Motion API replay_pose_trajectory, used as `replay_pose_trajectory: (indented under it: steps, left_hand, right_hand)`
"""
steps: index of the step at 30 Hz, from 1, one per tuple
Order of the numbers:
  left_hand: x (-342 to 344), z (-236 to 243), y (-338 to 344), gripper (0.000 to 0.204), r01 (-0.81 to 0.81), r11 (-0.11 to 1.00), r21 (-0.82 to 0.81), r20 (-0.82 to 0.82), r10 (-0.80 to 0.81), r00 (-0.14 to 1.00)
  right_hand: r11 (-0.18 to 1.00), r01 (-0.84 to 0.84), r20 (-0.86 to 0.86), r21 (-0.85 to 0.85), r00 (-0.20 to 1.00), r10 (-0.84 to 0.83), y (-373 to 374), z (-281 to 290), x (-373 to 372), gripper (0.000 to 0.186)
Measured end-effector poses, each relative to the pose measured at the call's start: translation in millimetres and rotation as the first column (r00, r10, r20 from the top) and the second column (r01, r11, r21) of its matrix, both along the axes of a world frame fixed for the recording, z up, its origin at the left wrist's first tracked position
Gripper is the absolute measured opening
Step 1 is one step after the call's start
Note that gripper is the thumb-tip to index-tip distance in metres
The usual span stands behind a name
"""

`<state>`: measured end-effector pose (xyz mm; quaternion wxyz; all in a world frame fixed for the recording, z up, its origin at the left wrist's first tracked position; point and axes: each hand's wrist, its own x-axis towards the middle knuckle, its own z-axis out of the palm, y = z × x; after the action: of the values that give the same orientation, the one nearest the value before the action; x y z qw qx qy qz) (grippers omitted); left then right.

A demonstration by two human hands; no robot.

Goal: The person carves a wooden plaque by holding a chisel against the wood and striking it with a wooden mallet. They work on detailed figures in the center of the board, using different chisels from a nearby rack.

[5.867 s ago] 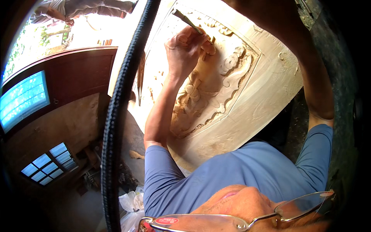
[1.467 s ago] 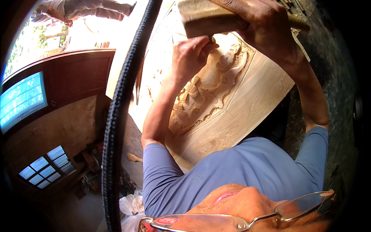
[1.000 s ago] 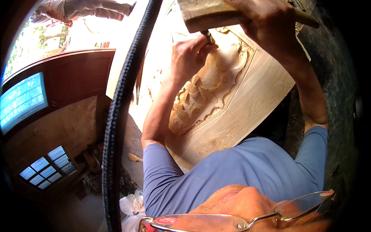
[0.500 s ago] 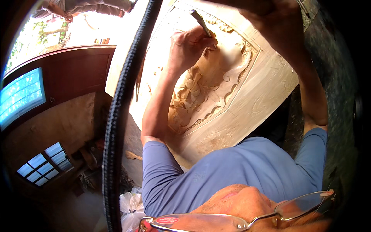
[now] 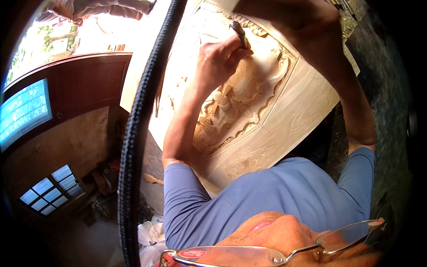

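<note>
My left hand is closed around a carving chisel, whose dark upper end sticks up above my fingers. Its tip is hidden by the hand, over the carved relief of a pale wooden panel. Raised scrolls and flower-like shapes fill the framed middle of the panel. At the top, my right hand is bent inward above the panel's far right part, in shadow. Its fingers look curled, but what they grip is too dark and cut off by the picture's upper edge to name.
A thick black braided cord runs down the left of the view. Beyond it are a dark red-brown wooden board and a barred window. A white plastic bag lies by my left side. Another person's clothing shows at the top left.
My left hand has shifted a little, and the chisel's upper end has moved right and down. My right hand has swung slightly left and lower at the top edge.
</note>
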<state>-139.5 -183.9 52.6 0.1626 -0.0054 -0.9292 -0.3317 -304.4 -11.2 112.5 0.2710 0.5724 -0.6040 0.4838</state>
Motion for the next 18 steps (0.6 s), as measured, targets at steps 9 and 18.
replay_pose_trajectory:
  steps: [9, 18]
  left_hand:
    - [1.5, -7.3, 0.7, 0.003, -0.052, 0.998, 0.026, -0.004, 0.052, 0.999]
    - [39.0, 28.3, -9.3, 0.014, -0.074, 0.757, 0.649, -0.388, 0.413, 0.824]
  right_hand:
    - [0.992, -0.043, 0.280, -0.120, 0.957, 0.075, -3.3, 0.8, 12.6, 0.042]
    - [0.864, 0.436, 0.111, 0.250, 0.874, -0.473, 79.4, -19.8, -14.0, 0.044]
